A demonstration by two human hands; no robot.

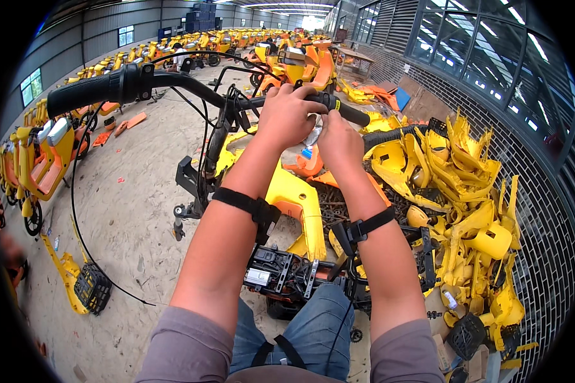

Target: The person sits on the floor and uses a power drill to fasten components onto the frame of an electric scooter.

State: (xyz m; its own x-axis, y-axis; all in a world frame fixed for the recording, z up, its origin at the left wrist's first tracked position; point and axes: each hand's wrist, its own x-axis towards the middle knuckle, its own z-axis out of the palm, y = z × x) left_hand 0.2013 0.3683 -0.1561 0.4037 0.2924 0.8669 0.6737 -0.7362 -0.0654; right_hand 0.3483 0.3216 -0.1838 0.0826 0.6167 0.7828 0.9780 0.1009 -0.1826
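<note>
A stripped scooter frame stands in front of me, with a black handlebar (185,84) and hanging cables. My left hand (286,117) is closed over the bar near its right grip (354,115). My right hand (337,139) is closed just below it, fingertips at the lever mount beside that grip; what they hold is hidden. The left grip (76,97) is free of hands. Below my forearms are a yellow body panel (300,204) and an exposed black chassis (275,277) with electronics.
A heap of broken yellow plastic panels (460,179) lies against the brick wall (543,249) at right. Rows of yellow scooters (51,159) line the left and back. A loose yellow part with a black basket (92,287) lies on the floor. A distant person (179,56) is among the scooters.
</note>
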